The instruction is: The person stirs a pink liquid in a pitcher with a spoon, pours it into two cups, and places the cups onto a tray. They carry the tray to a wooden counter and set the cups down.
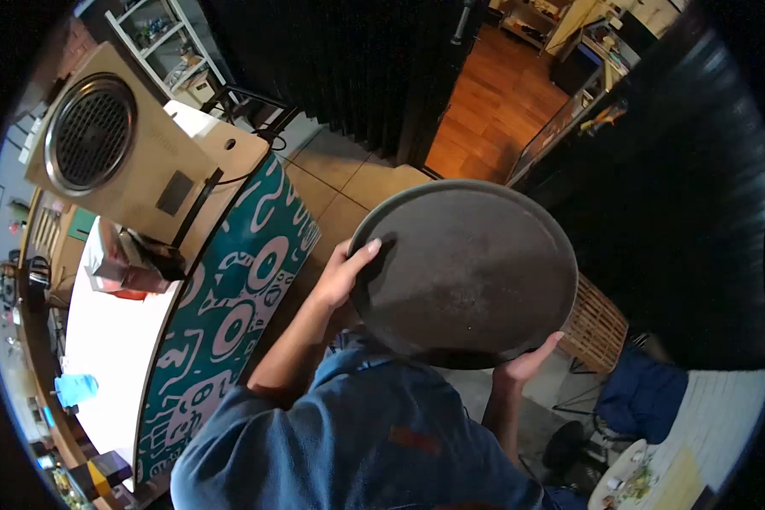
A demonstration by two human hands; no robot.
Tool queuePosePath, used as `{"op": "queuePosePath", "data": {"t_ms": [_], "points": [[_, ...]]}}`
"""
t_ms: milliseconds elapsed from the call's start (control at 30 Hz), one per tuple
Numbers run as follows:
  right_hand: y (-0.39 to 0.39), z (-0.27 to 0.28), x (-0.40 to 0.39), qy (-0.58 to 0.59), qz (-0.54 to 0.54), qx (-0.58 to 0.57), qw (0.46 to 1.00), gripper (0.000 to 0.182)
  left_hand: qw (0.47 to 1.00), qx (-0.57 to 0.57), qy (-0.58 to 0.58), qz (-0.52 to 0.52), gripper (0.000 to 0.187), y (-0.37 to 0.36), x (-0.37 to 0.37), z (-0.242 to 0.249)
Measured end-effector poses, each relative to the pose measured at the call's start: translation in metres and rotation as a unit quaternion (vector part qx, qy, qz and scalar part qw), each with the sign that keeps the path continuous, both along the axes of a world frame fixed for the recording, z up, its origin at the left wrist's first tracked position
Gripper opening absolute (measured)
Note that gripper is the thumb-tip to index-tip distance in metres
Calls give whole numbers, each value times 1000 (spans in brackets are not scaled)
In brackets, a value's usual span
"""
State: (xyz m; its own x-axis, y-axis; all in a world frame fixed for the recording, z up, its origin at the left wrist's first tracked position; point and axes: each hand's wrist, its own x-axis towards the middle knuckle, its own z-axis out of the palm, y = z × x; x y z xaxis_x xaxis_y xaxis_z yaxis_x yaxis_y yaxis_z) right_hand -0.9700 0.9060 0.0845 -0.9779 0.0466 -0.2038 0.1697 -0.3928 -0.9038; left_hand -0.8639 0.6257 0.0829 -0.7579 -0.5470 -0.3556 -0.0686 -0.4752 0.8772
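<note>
A large round dark serving tray (pixel 467 272) with a raised rim is held out in front of my chest. My left hand (pixel 346 274) grips its left edge, thumb lying over the rim onto the upper face and fingers hidden beneath. At the lower right edge my right hand (pixel 527 361) holds the rim, with its thumb pointing outward and the other fingers mostly out of sight under the tray. Nothing stands on the tray's visible face; it carries only faint scuffs and pale marks.
To the left is a white-topped counter (pixel 110 357) with a teal patterned front, bearing a beige device with a round grille (pixel 91 132) and a blue cup (pixel 76 389). A wicker chair (pixel 597 327) stands right. A plate with food scraps (pixel 625 476) lies lower right. Dark curtains flank a doorway.
</note>
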Motion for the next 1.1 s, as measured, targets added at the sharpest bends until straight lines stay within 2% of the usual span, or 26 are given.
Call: {"op": "queuePosePath", "data": {"t_ms": [67, 200, 233, 267, 333, 367, 400, 433, 467, 533, 567, 600, 633, 667, 767, 800, 867, 933, 1000, 1033, 1100], "points": [[-24, 4, -44, 11, -22, -33, 999, 71, 995, -22, 39, -86, 51, -41, -45, -3], [-75, 12, -106, 12, -31, -58, 998, 70, 990, -94, 28, -105, 57, -94, -103, 12], [-91, 13, -121, 12, -29, -74, 997, 69, 990, -98, 24, -98, 57, -109, -112, -2], [-107, 13, -136, 11, -27, -90, 996, 68, 992, -99, 43, -67, 59, -125, -120, -30], [-144, 17, -171, 10, 16, -89, 996, 72, 993, -103, 56, -25, 61, -152, -136, -42], [-164, 20, -190, 13, 52, -85, 995, 76, 997, -29, 72, 6, 67, -164, -144, -49], [-185, 25, -209, 8, 67, -84, 994, 76, 994, 47, 88, 40, 76, -172, -151, -51], [-209, 31, -227, -19, 77, -58, 995, 76, 995, 36, 96, 9, 78, -177, -157, -15], [-229, 33, -245, -42, 89, -34, 995, 76, 994, 32, 97, 29, 78, -187, -162, -23], [-269, 10, -296, 3, 149, -42, 988, 76, 981, 70, 135, 118, 75, -212, -175, -32], [-290, 5, -317, 40, 180, -23, 983, 74, 974, 20, 185, 128, 72, -220, -181, -29], [-310, 4, -332, 73, 210, -5, 975, 73, 967, 12, 171, 190, 72, -229, -181, -41], [-335, 14, -340, 84, 215, -1, 973, 64, 953, 32, 182, 241, 70, -232, -183, -30], [-352, 11, -355, 79, 237, -2, 968, 64, 935, 53, 193, 291, 67, -234, -185, -21], [-417, -2, -391, 154, 348, -44, 924, 57, 896, 47, 281, 341, 74, -243, -176, -18], [-439, -1, -396, 151, 366, -44, 917, 57, 889, 44, 280, 359, 74, -245, -174, -17], [-484, -2, -401, 187, 436, -21, 880, 64, 868, -37, 278, 411, 78, -252, -172, -20], [-528, -12, -403, 191, 457, -14, 869, 63, 854, -19, 255, 454, 79, -256, -170, -18], [-570, -25, -399, 203, 463, 1, 863, 62, 838, -80, 263, 471, 78, -269, -164, -26], [-590, -25, -397, 203, 479, 24, 854, 61, 828, -87, 231, 503, 78, -278, -163, -35], [-626, -26, -387, 188, 502, 14, 844, 60, 821, -68, 218, 523, 78, -293, -156, -38]]}}
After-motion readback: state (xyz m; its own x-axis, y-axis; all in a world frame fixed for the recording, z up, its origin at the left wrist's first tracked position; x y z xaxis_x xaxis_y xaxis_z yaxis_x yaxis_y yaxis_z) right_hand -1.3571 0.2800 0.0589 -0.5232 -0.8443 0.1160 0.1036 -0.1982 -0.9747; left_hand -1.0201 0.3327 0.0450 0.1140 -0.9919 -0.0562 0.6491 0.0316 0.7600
